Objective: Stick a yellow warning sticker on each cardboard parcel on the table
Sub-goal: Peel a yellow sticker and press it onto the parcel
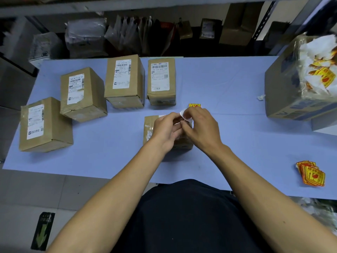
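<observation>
Several cardboard parcels with white shipping labels stand on the blue table (228, 92). One parcel (149, 127) lies in the middle, mostly hidden under my hands. My left hand (166, 132) and my right hand (199, 125) meet just above it, both pinching a yellow warning sticker (194, 105) with its white backing paper (184, 114) partly curled away. Only the sticker's top edge shows past my right fingers. A loose pile of yellow stickers (311, 173) lies near the table's front right edge.
Other parcels stand at the left (43, 125), left of centre (82, 95), and at the back (124, 81) (161, 81). A large open box (284, 92) holding peeled backing papers stands at the right. Shelves with bags and boxes lie behind the table.
</observation>
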A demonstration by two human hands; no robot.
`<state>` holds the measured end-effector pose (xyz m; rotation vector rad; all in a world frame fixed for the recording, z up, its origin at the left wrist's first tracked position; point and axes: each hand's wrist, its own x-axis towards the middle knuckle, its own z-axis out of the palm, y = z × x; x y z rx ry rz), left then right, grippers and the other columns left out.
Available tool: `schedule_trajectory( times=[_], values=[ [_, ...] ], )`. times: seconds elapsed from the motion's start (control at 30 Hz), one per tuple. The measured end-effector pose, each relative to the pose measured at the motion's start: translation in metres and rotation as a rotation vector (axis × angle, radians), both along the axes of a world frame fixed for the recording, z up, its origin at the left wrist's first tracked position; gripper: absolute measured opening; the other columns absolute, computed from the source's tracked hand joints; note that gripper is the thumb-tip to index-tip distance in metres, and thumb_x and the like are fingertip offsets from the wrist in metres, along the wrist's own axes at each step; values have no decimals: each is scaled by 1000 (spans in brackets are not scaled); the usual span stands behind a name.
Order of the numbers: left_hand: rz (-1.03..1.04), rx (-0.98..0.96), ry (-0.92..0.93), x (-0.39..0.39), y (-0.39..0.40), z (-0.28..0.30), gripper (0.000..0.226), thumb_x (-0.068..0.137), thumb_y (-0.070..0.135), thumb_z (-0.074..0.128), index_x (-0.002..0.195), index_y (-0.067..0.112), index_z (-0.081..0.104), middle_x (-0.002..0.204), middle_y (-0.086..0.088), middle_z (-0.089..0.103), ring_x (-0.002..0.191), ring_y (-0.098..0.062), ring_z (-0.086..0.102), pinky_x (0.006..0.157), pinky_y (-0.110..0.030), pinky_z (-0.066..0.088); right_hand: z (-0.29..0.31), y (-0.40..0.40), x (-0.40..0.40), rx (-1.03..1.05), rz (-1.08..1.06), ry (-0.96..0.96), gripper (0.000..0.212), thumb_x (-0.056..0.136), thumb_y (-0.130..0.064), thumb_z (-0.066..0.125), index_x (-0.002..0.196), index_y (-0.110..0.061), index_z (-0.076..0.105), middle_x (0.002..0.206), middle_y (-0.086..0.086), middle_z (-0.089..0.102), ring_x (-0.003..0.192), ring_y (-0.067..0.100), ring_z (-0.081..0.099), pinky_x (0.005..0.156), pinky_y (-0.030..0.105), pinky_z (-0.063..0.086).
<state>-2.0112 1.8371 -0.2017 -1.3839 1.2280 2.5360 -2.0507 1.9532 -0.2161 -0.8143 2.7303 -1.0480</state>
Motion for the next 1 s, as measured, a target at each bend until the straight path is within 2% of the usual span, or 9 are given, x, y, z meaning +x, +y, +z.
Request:
schedule_trajectory(
  times=[0.1,0.2,0.27,0.33,0.5,0.67,0.8,0.9,1.0],
  values=[
    [-69,88,19,5,-8,3,17,94,14,55,87,6,68,81,-8,75,73,-22,74,68,-35,61,1,-4,-3,-127,-136,-201,2,86,-21,64,87,-20,63,85,-7,67,82,15,62,71,34,52],
    [-150,-29,-3,8,-16,2,17,96,23,57,94,12,71,84,0,76,77,-17,75,67,-32,58,8,-6,-12,-482,-377,-756,13,88,-9,67,78,-18,63,81,2,69,77,17,65,72,34,57],
    [-193,-149,-45,8,-19,0,11,95,22,61,93,15,70,78,3,76,72,-14,73,62,-29,56,12,-1,-16,-686,-415,-1148,14,92,-8,64,81,-17,63,82,6,72,77,19,68,68,31,60],
    [-266,-188,-76,9,-21,0,8,95,22,63,91,17,68,73,5,74,67,-12,70,60,-26,53,11,5,-18,-716,-379,-1318,10,95,-11,62,88,-17,63,83,4,74,75,16,70,69,29,59],
    [-339,-259,-81,6,-24,-4,12,95,18,63,83,18,63,63,8,70,55,-5,65,55,-22,50,6,5,-18,-634,-406,-1305,6,95,-12,62,92,-17,63,81,2,74,70,13,71,67,28,59],
    [-450,-413,-107,4,-28,-7,14,93,18,66,79,16,65,62,4,68,53,-8,61,49,-20,48,0,7,-18,-416,-404,-1055,13,91,-11,66,80,-15,62,67,1,68,57,12,66,61,25,58],
    [-613,-568,-144,5,-31,-14,15,91,14,68,76,13,69,59,-2,69,57,-14,66,54,-24,55,-8,14,-13,-288,-390,-949,10,90,-14,67,83,-8,66,76,5,71,64,14,69,54,23,57],
    [-739,-698,-151,9,-29,-21,19,89,14,70,70,15,70,57,-2,70,58,-17,71,57,-29,57,-18,20,-7,-182,-386,-900,14,89,-15,69,86,-1,69,90,11,71,78,20,67,68,35,60],
    [-852,-853,-176,10,-26,-26,21,89,16,69,68,17,70,58,-2,72,61,-19,73,62,-31,59,-26,23,-2,-137,-382,-899,13,88,-16,69,82,-5,68,92,13,71,82,21,65,70,36,59]
  ],
)
